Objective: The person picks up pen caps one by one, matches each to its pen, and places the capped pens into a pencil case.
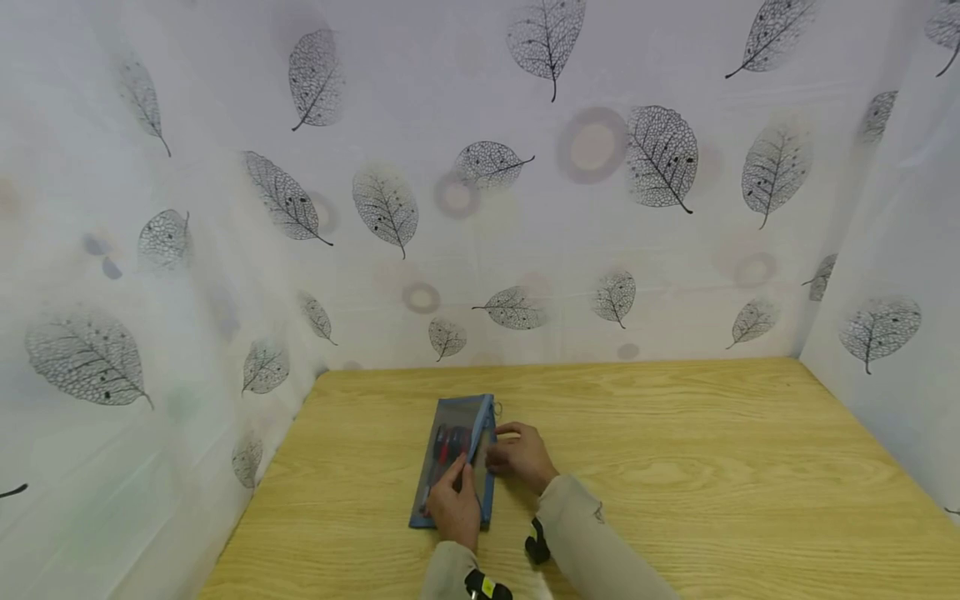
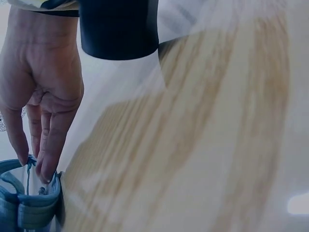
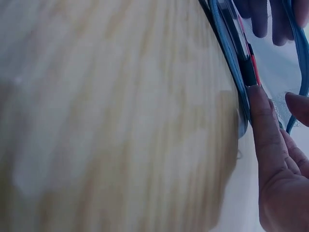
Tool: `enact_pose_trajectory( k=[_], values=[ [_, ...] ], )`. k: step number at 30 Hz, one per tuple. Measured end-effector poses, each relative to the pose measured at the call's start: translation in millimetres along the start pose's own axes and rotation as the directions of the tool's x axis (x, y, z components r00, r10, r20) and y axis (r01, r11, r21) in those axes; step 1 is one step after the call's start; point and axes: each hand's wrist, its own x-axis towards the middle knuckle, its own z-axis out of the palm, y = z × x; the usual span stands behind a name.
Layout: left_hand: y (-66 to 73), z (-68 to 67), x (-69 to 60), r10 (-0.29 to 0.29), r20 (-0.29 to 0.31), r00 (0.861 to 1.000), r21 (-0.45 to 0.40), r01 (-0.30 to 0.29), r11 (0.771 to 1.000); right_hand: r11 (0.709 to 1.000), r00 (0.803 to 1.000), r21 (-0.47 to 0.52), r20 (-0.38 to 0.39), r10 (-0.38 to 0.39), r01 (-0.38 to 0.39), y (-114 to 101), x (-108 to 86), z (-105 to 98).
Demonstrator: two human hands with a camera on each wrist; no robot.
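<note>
A flat zip pouch (image 1: 456,413) with blue trim and see-through mesh lies on the table, its long right side gaping. Inside, dark items with red parts (image 1: 452,443) show through the mesh; their kind is unclear. My left hand (image 1: 456,510) pinches the raised blue edge of the opening between thumb and fingers. At the gap's other side is my right hand (image 1: 525,457). In the right wrist view, my right hand (image 3: 282,176) has its fingers extended into the pouch's mouth, a fingertip beside a dark and red item (image 3: 251,67), the thumb apart from it.
The wood-grain table (image 1: 675,450) extends to both sides of the pouch. A pale curtain (image 1: 480,242) printed with leaves encloses the back and sides. A small ring (image 1: 498,408) hangs by the pouch's upper right corner.
</note>
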Motion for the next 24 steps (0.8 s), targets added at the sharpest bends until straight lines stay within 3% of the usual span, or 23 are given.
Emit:
enact_pose_trajectory(
  k=[5,14,24],
  values=[
    [1.1,0.5,-0.9,0.028,-0.016,0.999,0.003,-0.028,1.0,1.0,1.0,0.008,-0.001,0.003,-0.003,1.8,-0.5,-4.9],
    [0.7,1.8,0.7,0.013,-0.01,1.0,0.012,-0.013,1.0,1.0,0.999,0.001,-0.039,0.025,-0.025,4.0,-1.4,-11.6],
    [1.7,3.9,4.0,-0.07,0.024,0.997,-0.018,0.071,0.997,0.999,0.997,0.012,-0.058,0.049,-0.049,4.5,-7.0,-23.7]
  ],
)
